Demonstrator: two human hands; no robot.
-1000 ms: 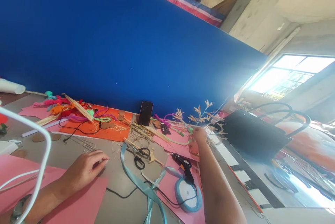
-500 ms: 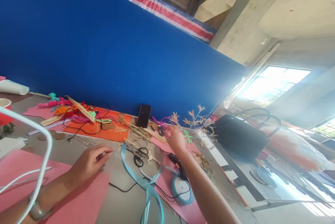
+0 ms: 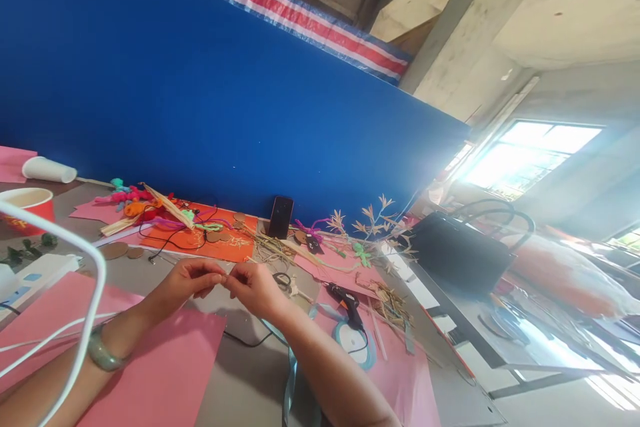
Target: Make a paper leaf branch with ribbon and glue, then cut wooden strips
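over the grey table [image 3: 235, 374], both hands meet: left hand [image 3: 193, 282] and right hand [image 3: 254, 286] touch at the fingertips, thumbs and fingers pinched together. from where i stand, i can't tell what's between them. a black scissors handle [image 3: 286, 276] lies just beyond the right hand; pink paper [image 3: 170, 367] lies near the left.

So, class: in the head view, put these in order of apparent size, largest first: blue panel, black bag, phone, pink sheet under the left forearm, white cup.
1. Blue panel
2. Pink sheet
3. Black bag
4. Phone and white cup: too alike to rank.
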